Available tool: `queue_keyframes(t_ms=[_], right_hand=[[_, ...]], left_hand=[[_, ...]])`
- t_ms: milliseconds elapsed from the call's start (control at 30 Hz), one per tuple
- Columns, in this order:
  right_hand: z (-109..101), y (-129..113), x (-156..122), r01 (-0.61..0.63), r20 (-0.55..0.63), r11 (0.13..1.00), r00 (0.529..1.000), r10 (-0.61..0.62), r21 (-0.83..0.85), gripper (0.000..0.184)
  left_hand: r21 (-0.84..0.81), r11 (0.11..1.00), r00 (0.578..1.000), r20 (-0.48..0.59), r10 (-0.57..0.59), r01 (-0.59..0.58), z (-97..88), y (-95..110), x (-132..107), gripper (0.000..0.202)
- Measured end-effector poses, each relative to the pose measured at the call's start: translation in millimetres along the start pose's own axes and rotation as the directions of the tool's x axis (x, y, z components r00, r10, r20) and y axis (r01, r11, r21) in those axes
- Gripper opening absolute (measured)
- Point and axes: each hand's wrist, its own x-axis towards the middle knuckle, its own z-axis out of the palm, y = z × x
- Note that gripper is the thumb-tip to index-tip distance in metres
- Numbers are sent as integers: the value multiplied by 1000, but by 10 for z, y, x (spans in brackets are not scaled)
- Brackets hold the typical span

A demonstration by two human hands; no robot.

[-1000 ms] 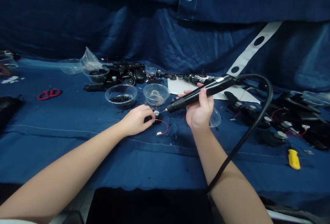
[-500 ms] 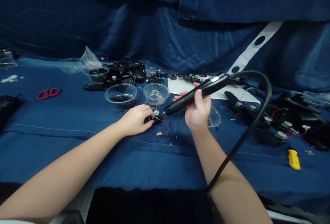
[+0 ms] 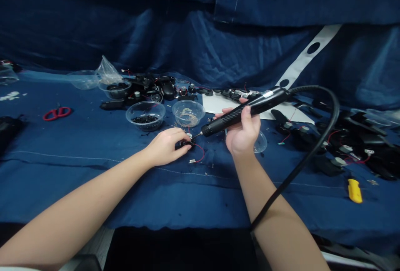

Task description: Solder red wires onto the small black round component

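My right hand [image 3: 244,131] is wrapped around a black electric screwdriver [image 3: 246,110], held at a slant with its bit pointing down to the left. The bit's tip meets a small black part [image 3: 186,142] that carries a round silvery piece and a red wire [image 3: 203,152] ending in a white connector. Pressed to the cloth, my left hand [image 3: 168,146] grips this part between thumb and fingers and hides much of it. Just beyond are a clear bowl of black screws [image 3: 145,122] and a clear bowl of small silvery screws [image 3: 188,120].
The screwdriver's thick cord [image 3: 300,167] loops over my right forearm. Red scissors [image 3: 57,113] lie at left, a yellow-handled tool [image 3: 355,190] at right. Black parts with wires [image 3: 340,150] crowd the right side; more black parts [image 3: 156,85] pile up at the back near white paper [image 3: 215,103].
My right hand and the screwdriver have shifted slightly to the right, with the bit still at the black part. My left hand keeps its hold.
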Motion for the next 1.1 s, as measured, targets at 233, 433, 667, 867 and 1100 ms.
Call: queue_keyframes(t_ms=[233,433,667,867,1100], right_hand=[[7,-17,6,0,-16,1000,1000,0,6,52],[16,-23,1,-10,-19,1000,1000,10,19,51],[27,-10,-26,-22,17,1000,1000,22,4,50],[17,-4,-25,-27,25,1000,999,27,-9,51],[21,7,-40,-29,49,1000,998,30,-6,49]], left_hand=[[-60,997,999,-5,-47,46,-9,29,5,17],[-174,967,981,-23,-191,184,-1,-29,26,13],[-340,881,935,-16,-354,328,54,-121,46,13],[-355,866,927,4,-376,353,44,-94,45,15],[-349,878,937,0,-350,328,41,-99,51,16]])
